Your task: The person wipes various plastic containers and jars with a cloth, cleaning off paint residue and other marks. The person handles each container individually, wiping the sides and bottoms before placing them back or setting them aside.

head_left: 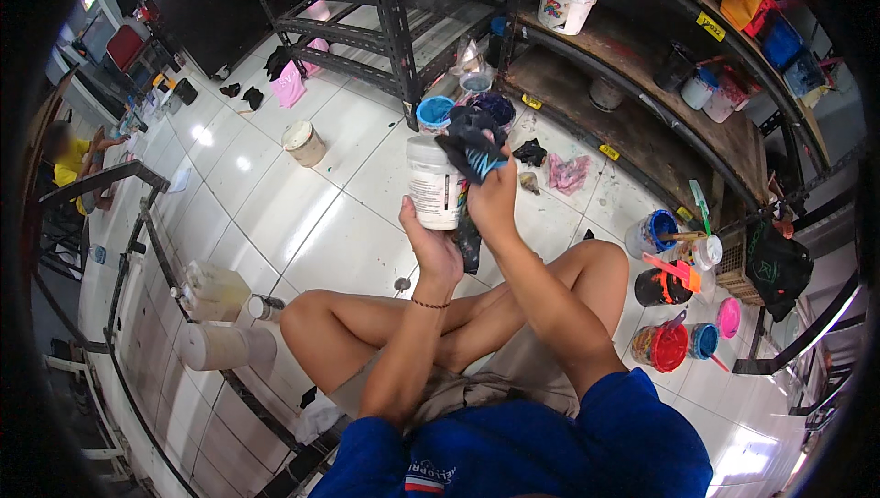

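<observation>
Held upright in front of me is a white plastic tub (433, 188) with a printed label and a see-through upper part. My left hand (434, 249) is closed round its lower part from below. My right hand (495, 188) grips a bunched dark cloth (473, 139) with light blue streaks, held against the tub's upper right side. The fingers of that hand are partly hidden by the cloth. Just beyond stand a blue-rimmed paint tub (434, 111) and a dark purple-stained container (496, 109).
Paint pots stand at right: a blue one (658, 226), a red one (662, 348) and an orange-stained black one (662, 287). A metal shelf (632, 86) rises ahead. A white bucket (303, 143) and a jerrycan (215, 291) are at left. A person in yellow (71, 164) sits far left.
</observation>
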Demonstrator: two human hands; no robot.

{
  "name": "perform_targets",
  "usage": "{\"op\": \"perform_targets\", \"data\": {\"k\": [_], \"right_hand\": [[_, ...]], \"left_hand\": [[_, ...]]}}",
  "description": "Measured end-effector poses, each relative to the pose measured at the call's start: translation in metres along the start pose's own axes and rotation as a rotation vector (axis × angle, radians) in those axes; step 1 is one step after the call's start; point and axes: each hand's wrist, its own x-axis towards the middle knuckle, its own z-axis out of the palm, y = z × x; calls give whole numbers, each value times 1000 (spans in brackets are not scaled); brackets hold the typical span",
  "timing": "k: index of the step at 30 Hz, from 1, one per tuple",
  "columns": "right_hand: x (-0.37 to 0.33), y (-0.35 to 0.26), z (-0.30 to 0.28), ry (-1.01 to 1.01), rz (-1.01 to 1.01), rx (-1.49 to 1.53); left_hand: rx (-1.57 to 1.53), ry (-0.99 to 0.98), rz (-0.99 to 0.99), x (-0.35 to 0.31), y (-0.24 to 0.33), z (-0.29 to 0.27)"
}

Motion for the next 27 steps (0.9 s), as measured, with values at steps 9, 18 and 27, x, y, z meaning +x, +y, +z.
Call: {"op": "perform_targets", "data": {"k": [9,18,27], "right_hand": [[-33,66,-23,44,315,441],[3,12,-37,-103,391,613],[-11,24,-39,-12,154,322]], "left_hand": [[752,-65,596,3,-10,-13],[421,-432,-19,8,28,1],[332,-307,68,18,26,-8]]}}
